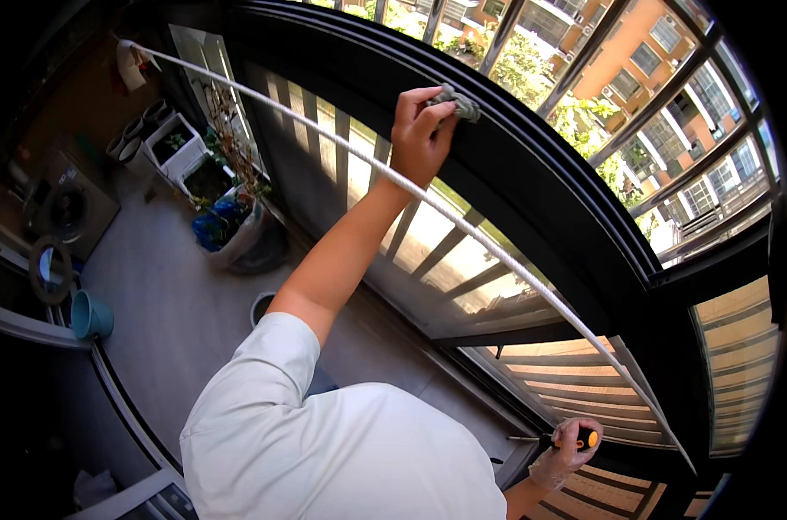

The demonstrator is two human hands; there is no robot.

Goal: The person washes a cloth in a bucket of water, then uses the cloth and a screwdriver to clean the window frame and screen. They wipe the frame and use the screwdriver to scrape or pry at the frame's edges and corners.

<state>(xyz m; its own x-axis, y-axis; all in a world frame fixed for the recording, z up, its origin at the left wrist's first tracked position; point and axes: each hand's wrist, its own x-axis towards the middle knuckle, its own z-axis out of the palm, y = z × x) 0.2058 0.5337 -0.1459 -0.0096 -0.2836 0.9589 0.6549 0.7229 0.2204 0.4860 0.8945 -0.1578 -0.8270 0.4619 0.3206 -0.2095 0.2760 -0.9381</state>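
Observation:
My left hand [421,130] reaches up to the black window frame [532,165] and is closed on a crumpled grey-green cloth [459,104]. The cloth rests against the top ledge, close to the sliding track. Lower right, my right hand [567,452] wears a clear plastic glove. Its fingers are wrapped round a screwdriver [589,438] with a black and orange handle. The thin metal shaft points left, near the lower part of the frame; its tip is hard to make out.
A white rope [359,152] runs diagonally across, passing over my left forearm's line. Metal bars [575,65] stand outside the window. Potted plants [207,178], a washing machine [73,208] and a teal bucket [91,315] are on the left.

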